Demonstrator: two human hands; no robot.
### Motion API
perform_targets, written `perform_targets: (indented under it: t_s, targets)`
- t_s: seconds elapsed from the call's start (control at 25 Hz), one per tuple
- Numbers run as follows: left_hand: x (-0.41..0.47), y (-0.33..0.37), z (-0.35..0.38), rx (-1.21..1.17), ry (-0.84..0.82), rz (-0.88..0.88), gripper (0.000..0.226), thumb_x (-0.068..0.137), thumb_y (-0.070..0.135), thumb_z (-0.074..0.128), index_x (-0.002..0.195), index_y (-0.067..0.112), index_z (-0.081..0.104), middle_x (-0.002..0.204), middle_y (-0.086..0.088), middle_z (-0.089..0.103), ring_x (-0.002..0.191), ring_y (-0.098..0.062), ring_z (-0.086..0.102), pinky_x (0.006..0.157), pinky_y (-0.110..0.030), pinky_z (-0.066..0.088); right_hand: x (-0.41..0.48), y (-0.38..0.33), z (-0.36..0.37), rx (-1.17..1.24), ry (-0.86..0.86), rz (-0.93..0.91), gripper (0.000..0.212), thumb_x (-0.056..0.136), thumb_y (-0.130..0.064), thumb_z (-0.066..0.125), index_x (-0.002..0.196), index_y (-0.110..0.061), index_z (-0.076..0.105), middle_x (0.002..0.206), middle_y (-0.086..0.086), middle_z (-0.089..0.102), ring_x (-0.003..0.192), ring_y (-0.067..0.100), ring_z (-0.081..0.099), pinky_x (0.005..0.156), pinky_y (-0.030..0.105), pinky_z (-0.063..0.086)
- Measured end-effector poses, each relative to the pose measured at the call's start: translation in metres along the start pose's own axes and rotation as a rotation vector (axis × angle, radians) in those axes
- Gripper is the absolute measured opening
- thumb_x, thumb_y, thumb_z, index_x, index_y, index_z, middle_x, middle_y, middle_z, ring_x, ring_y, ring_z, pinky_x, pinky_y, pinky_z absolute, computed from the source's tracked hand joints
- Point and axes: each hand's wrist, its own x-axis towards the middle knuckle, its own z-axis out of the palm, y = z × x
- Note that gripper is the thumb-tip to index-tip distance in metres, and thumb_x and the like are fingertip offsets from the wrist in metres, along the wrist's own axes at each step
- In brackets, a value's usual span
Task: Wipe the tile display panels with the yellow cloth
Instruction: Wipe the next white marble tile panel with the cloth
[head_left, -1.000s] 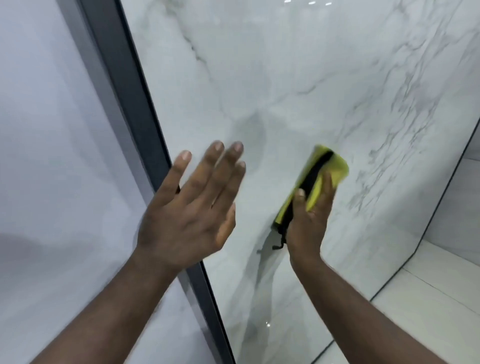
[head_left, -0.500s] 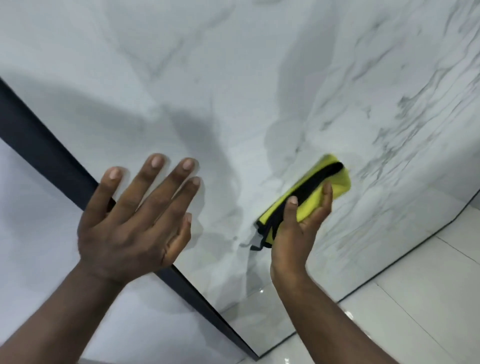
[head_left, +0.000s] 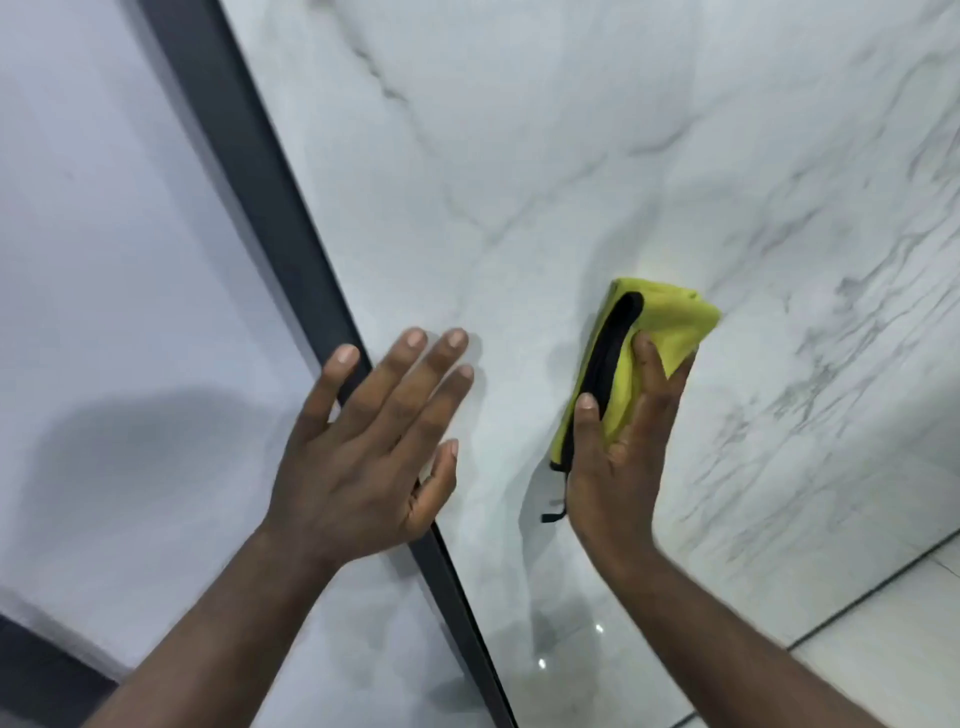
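The soft, light yellow cloth (head_left: 660, 322), gripped across its fold by the right hand (head_left: 618, 457), should glide over the slick panel (head_left: 519, 182); the left hand (head_left: 363, 457) lies spread flat.

folded yellow cloth (head_left: 660, 332) pressed flat against veined marble panel (head_left: 571, 156).
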Motion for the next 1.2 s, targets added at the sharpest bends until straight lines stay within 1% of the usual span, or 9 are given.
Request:
perform_targets:
  t_s: [0.16,0.28,0.32,0.44,0.6,0.76,0.88,1.04,1.2]
  targets:
    - [-0.001,-0.055,-0.021,0.012,0.041,-0.099,0.068,0.103,0.034,0.066,0.162,0.007,0.048,0.172,-0.012,0.038,0.163,-0.029,0.03,0.133,-0.055,0.018,0.017,-0.05,0.031,0.11,0.128,0.161,0.06,0.105,-0.035,0.053,0.162,-0.036,0.035,0.177,-0.007,0.012,0.163,0.01,0.008,0.13,0.05,0.02]
    - [-0.004,-0.08,-0.025,-0.035,0.04,-0.074,0.07,0.107,0.039,0.063,0.166,0.01,0.041,0.175,-0.011,0.033,0.165,-0.029,0.026,0.132,-0.057,0.021,-0.01,-0.077,0.046,-0.159,-0.142,-0.394,0.057,0.108,-0.025,0.057,0.161,-0.034,0.038,0.178,0.001,0.007,0.165,0.021,0.009,0.132,0.051,0.017]
    - [-0.005,-0.084,-0.024,-0.055,0.04,-0.059,0.071,0.108,0.04,0.062,0.167,0.009,0.039,0.176,-0.011,0.032,0.165,-0.028,0.026,0.132,-0.056,0.022,-0.009,-0.083,0.048,-0.169,-0.141,-0.421,0.056,0.108,-0.023,0.057,0.161,-0.035,0.039,0.178,0.0,0.008,0.164,0.02,0.01,0.131,0.051,0.018]
    - [-0.006,-0.088,-0.02,-0.118,0.066,-0.04,0.071,0.109,0.04,0.059,0.168,0.008,0.036,0.177,-0.009,0.03,0.165,-0.027,0.025,0.133,-0.054,0.022,0.002,-0.107,0.067,0.023,0.086,0.003,0.057,0.108,-0.027,0.052,0.161,-0.038,0.037,0.178,-0.002,0.011,0.163,0.011,0.01,0.13,0.052,0.021]
    - [-0.01,-0.093,-0.017,-0.18,0.117,-0.043,0.069,0.109,0.038,0.059,0.168,0.007,0.037,0.176,-0.008,0.032,0.163,-0.027,0.03,0.132,-0.053,0.028,-0.041,-0.11,0.08,-0.235,-0.117,-0.442,0.058,0.11,-0.019,0.056,0.164,-0.028,0.036,0.178,0.003,0.008,0.165,0.019,0.008,0.132,0.049,0.018]
    - [-0.015,-0.09,-0.014,-0.153,0.126,0.03,0.069,0.11,0.037,0.055,0.167,0.004,0.036,0.175,-0.013,0.033,0.162,-0.031,0.034,0.128,-0.054,0.036,-0.05,-0.11,0.083,-0.058,0.102,0.025,0.059,0.112,-0.026,0.051,0.165,-0.037,0.028,0.177,-0.007,0.011,0.163,0.007,0.009,0.131,0.048,0.022]
    - [-0.021,-0.087,-0.01,-0.069,0.13,0.143,0.067,0.111,0.035,0.054,0.167,0.003,0.036,0.174,-0.013,0.035,0.161,-0.03,0.035,0.125,-0.054,0.041,-0.094,-0.089,0.085,-0.153,-0.023,-0.177,0.059,0.111,-0.023,0.054,0.165,-0.031,0.031,0.178,-0.004,0.01,0.163,0.011,0.01,0.132,0.037,0.021]
    - [-0.023,-0.088,-0.008,-0.025,0.107,0.236,0.07,0.113,0.04,0.053,0.168,0.003,0.034,0.174,-0.014,0.033,0.161,-0.03,0.035,0.126,-0.053,0.04,-0.126,-0.062,0.085,-0.054,0.169,0.23,0.058,0.113,-0.033,0.047,0.165,-0.042,0.023,0.175,-0.016,0.014,0.16,0.001,0.012,0.131,0.046,0.023]
    - [-0.027,-0.084,0.002,-0.008,0.04,0.362,0.072,0.113,0.049,0.05,0.167,0.002,0.036,0.174,-0.014,0.033,0.161,-0.031,0.033,0.128,-0.052,0.032,-0.163,-0.025,0.091,-0.121,0.169,0.105,0.059,0.11,-0.033,0.05,0.164,-0.038,0.028,0.176,-0.008,0.019,0.162,0.008,0.014,0.13,0.03,0.021]
